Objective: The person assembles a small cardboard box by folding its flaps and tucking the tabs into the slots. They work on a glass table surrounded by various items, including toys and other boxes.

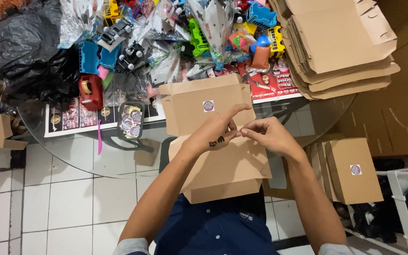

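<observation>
At frame centre I see my left hand and right hand meeting fingertip to fingertip over the open box, fingers pinched on something too small to make out. The box's near edge hides my lap.

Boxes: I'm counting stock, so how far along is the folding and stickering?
Done: several folded boxes with a round sticker stand at the right. In hand: the left hand and right hand meet over an open box that already has its sticker. Left: a tall stack of flat cardboard, a tray of stickers, and a heap of wrapped toys.
</observation>
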